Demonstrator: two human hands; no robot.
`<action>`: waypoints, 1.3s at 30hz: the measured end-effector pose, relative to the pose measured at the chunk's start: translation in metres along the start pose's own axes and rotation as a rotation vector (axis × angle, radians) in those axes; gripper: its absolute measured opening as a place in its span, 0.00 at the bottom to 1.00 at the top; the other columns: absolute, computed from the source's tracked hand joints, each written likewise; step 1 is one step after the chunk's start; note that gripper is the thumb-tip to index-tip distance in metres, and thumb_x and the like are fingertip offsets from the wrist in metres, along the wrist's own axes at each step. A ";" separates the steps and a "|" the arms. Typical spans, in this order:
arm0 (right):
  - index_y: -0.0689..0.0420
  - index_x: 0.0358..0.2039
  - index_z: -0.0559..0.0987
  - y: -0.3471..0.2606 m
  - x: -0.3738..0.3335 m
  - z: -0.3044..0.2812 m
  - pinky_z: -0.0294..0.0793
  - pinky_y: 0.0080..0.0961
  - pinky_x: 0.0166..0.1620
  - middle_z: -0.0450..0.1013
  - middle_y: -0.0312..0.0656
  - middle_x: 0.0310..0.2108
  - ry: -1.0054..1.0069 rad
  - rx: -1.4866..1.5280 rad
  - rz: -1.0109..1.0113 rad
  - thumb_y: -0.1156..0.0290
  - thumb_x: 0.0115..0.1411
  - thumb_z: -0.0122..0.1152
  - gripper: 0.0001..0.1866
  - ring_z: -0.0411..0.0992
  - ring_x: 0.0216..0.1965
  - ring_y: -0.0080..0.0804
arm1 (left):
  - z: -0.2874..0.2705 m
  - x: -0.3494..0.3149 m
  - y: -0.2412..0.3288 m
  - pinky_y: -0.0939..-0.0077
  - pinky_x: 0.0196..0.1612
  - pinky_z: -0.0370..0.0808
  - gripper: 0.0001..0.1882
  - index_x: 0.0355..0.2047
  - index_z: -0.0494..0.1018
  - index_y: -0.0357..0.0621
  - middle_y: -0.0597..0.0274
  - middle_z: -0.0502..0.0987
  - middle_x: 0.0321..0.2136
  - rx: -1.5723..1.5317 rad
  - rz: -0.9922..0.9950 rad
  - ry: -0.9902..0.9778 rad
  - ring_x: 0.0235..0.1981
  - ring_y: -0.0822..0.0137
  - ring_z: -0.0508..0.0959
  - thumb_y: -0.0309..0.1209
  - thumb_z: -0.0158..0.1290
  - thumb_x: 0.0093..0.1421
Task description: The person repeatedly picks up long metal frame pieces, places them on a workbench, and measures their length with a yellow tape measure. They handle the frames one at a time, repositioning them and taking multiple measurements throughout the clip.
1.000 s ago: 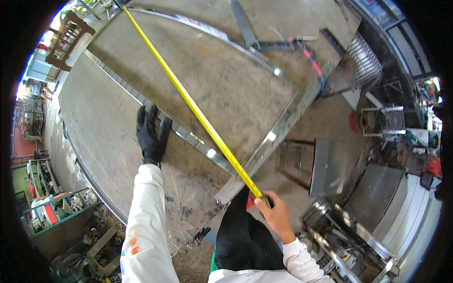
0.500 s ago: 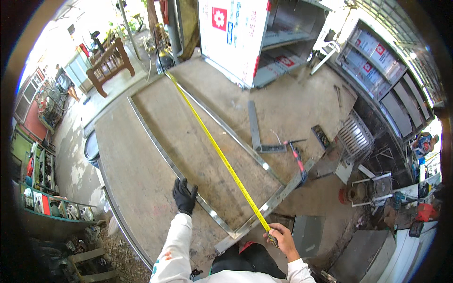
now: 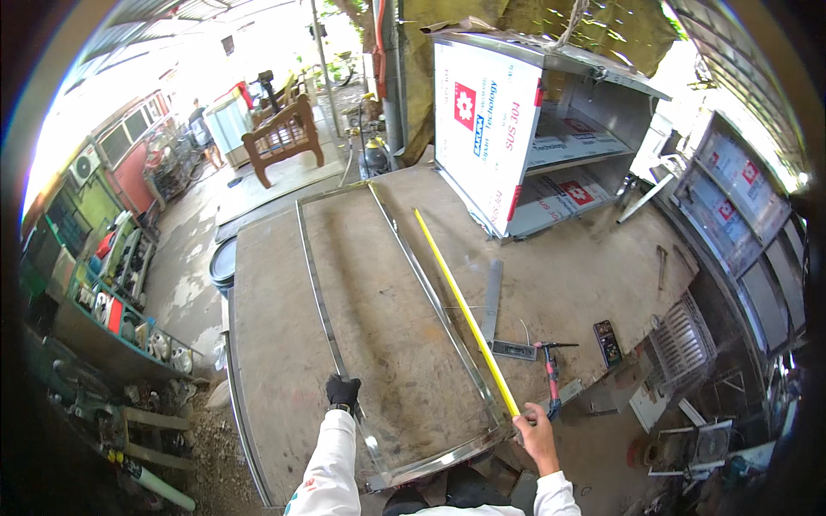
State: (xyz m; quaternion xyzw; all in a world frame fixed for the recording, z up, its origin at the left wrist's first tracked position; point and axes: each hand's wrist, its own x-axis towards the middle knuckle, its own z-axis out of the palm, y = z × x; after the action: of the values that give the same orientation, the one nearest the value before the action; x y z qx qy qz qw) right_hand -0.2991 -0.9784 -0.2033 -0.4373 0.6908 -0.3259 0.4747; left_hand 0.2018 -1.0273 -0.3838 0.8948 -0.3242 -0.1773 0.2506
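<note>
A long rectangular metal frame (image 3: 322,297) lies on the worktable (image 3: 267,344). My left hand (image 3: 342,392), in a black glove, is closed over its left rail near the close end. My bare right hand (image 3: 535,434), at the frame's near right corner, grips a tape measure whose case is mostly hidden by my fingers. Its yellow blade (image 3: 465,311) stretches away from me, to the right of the right rail, and its far end is free. A metal square (image 3: 493,301) lies beside the blade, with a red and black torch (image 3: 551,370) close by.
A film-covered metal cabinet (image 3: 486,129) stands on the table's far side. A black tray-like item (image 3: 607,342) and a slotted metal piece (image 3: 682,337) are at the right. Past the table's left edge are a round drum (image 3: 223,261), a wooden bench (image 3: 284,142) and a distant person (image 3: 201,129).
The tape's blade has left the frame's far end, become shorter and shifted right, from between the rails to outside the right one. My left hand now closes over the rail. The view has tilted up.
</note>
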 end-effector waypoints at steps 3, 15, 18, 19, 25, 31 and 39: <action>0.64 0.61 0.70 -0.006 0.039 -0.034 0.73 0.39 0.52 0.74 0.55 0.47 0.014 -0.304 -0.185 0.58 0.54 0.71 0.37 0.74 0.49 0.46 | -0.012 -0.001 -0.006 0.56 0.34 0.80 0.21 0.35 0.74 0.38 0.51 0.81 0.25 -0.264 -0.173 0.050 0.26 0.50 0.82 0.35 0.68 0.44; 0.64 0.62 0.62 -0.012 0.141 -0.035 0.73 0.50 0.56 0.64 0.63 0.57 -0.162 -1.030 -0.120 0.51 0.49 0.72 0.47 0.71 0.55 0.61 | -0.152 -0.100 0.076 0.72 0.15 0.70 0.09 0.35 0.74 0.41 0.64 0.71 0.17 -0.722 -0.196 -0.090 0.13 0.71 0.69 0.27 0.59 0.53; 0.62 0.63 0.66 -0.009 0.140 -0.021 0.68 0.52 0.62 0.65 0.64 0.61 -0.198 -1.115 -0.404 0.42 0.53 0.67 0.46 0.68 0.60 0.61 | -0.196 -0.152 0.075 0.72 0.17 0.70 0.09 0.34 0.73 0.43 0.66 0.69 0.17 -0.700 -0.149 -0.055 0.14 0.72 0.70 0.28 0.59 0.52; 0.62 0.59 0.69 -0.007 0.140 -0.013 0.70 0.51 0.59 0.68 0.62 0.58 -0.166 -1.185 -0.479 0.42 0.53 0.67 0.43 0.70 0.57 0.59 | -0.210 -0.172 0.073 0.73 0.17 0.70 0.10 0.35 0.74 0.43 0.66 0.70 0.18 -0.673 -0.138 -0.038 0.15 0.73 0.70 0.29 0.59 0.52; 0.63 0.66 0.59 -0.010 0.153 0.108 0.71 0.44 0.60 0.62 0.62 0.63 -0.270 -0.695 -0.697 0.52 0.55 0.70 0.47 0.69 0.60 0.57 | -0.298 -0.307 0.048 0.64 0.30 0.74 0.14 0.37 0.74 0.43 0.61 0.75 0.23 -0.318 0.029 0.193 0.24 0.67 0.76 0.35 0.60 0.52; 0.54 0.72 0.59 -0.091 0.061 0.275 0.48 0.45 0.72 0.62 0.47 0.69 -0.990 0.522 -0.193 0.40 0.70 0.46 0.40 0.53 0.73 0.43 | -0.374 -0.480 -0.033 0.58 0.35 0.75 0.15 0.38 0.75 0.43 0.45 0.78 0.29 -0.274 0.024 0.492 0.30 0.47 0.80 0.35 0.58 0.51; 0.55 0.42 0.78 -0.137 -0.291 0.298 0.66 0.20 0.31 0.75 0.39 0.31 -1.963 0.730 -0.187 0.43 0.71 0.50 0.26 0.70 0.27 0.25 | -0.421 -0.692 -0.215 0.60 0.32 0.73 0.14 0.36 0.74 0.46 0.53 0.75 0.24 -0.234 0.100 0.831 0.26 0.49 0.76 0.33 0.64 0.50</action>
State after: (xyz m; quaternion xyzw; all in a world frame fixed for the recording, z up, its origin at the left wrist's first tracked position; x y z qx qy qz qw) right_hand 0.0701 -0.7787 -0.0776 -0.3914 -0.1738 -0.0525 0.9021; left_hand 0.0062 -0.2808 -0.0558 0.8388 -0.2164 0.1748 0.4680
